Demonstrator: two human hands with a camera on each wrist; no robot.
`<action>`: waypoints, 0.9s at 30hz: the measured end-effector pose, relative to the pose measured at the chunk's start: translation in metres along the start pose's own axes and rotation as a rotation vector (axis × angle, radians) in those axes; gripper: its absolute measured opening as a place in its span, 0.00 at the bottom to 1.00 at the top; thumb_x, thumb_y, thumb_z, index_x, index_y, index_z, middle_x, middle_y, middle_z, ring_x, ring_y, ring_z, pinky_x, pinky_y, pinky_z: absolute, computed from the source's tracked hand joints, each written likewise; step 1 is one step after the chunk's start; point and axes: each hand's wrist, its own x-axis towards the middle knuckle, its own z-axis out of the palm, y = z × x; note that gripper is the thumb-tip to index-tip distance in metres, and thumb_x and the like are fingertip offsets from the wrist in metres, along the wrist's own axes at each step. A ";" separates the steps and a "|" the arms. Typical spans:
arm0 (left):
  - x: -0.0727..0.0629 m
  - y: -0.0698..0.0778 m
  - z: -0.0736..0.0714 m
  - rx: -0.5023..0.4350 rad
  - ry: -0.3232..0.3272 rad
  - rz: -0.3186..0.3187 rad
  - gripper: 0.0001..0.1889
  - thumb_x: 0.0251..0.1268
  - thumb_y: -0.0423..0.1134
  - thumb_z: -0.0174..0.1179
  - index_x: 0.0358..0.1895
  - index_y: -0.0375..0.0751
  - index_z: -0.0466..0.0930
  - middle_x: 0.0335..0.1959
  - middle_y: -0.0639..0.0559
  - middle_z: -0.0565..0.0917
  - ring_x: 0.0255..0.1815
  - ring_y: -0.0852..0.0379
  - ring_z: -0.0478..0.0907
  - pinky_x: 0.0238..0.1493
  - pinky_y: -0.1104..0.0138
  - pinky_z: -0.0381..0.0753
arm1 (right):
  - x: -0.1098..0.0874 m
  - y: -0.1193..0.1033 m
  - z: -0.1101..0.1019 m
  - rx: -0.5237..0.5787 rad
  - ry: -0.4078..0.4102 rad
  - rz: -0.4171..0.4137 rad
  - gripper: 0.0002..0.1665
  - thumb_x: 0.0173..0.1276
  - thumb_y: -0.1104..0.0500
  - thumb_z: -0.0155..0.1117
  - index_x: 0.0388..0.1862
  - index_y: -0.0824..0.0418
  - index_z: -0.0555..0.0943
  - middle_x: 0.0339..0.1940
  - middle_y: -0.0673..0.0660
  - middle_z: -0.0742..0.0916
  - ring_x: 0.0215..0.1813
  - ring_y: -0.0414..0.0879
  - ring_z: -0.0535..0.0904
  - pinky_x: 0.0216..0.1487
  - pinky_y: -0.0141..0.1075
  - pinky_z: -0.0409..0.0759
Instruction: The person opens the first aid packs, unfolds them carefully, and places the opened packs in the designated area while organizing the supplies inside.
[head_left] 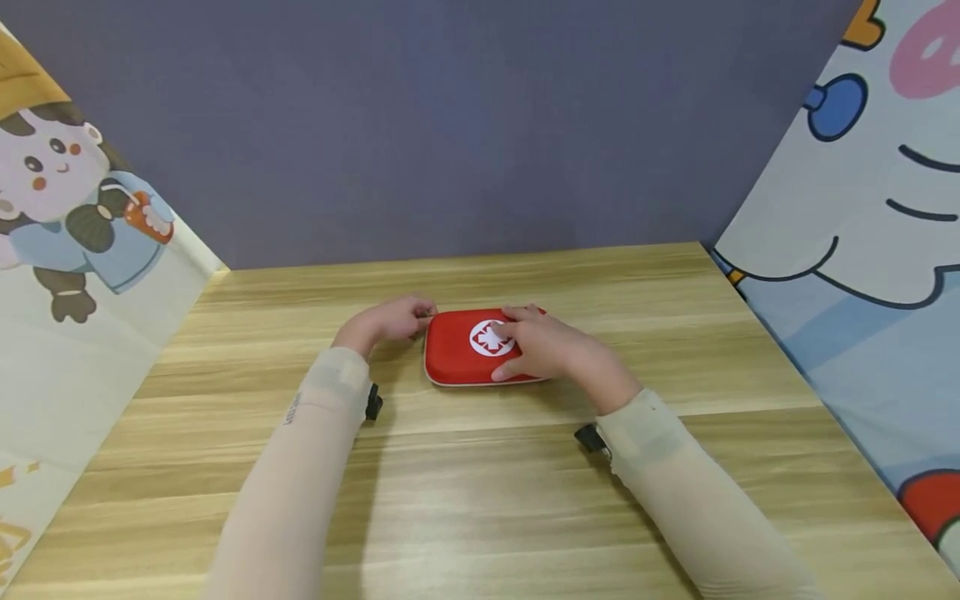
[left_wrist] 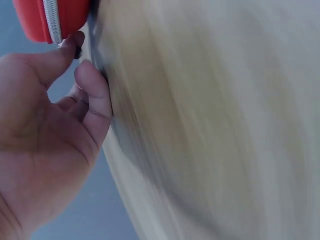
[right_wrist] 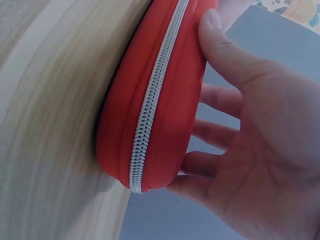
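Note:
A red zippered first-aid case with a white round emblem lies flat on the wooden table. At its far left corner is my left hand. The thumb and a bent finger of that hand pinch a small dark zipper pull at the end of the silver zipper. From the right, my right hand holds the case, its thumb by the near edge and its fingers spread across the top toward the far side. The zipper is closed along the near side and right end.
The wooden table ends at a grey-blue panel behind the case. Cartoon-printed walls stand on both sides. Small dark devices are on both wrists, under light sleeves.

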 end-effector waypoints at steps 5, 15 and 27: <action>-0.007 0.000 0.002 0.121 0.058 0.047 0.10 0.84 0.34 0.48 0.42 0.38 0.78 0.25 0.52 0.74 0.27 0.57 0.73 0.37 0.66 0.75 | -0.002 -0.004 0.000 -0.027 0.007 0.003 0.48 0.71 0.41 0.74 0.83 0.56 0.69 0.89 0.64 0.61 0.87 0.73 0.53 0.88 0.63 0.54; -0.027 -0.004 0.012 0.246 0.144 0.092 0.11 0.83 0.35 0.52 0.36 0.40 0.75 0.28 0.51 0.73 0.35 0.54 0.72 0.42 0.61 0.73 | -0.005 -0.008 0.001 -0.035 -0.001 0.025 0.47 0.74 0.41 0.69 0.85 0.55 0.66 0.90 0.63 0.59 0.88 0.72 0.50 0.89 0.63 0.53; -0.071 -0.012 0.036 0.214 0.090 0.154 0.13 0.82 0.34 0.55 0.31 0.43 0.73 0.25 0.56 0.68 0.31 0.58 0.67 0.40 0.64 0.69 | 0.006 -0.016 0.012 -0.129 0.020 0.071 0.48 0.75 0.37 0.65 0.85 0.57 0.65 0.88 0.68 0.61 0.85 0.77 0.55 0.86 0.66 0.58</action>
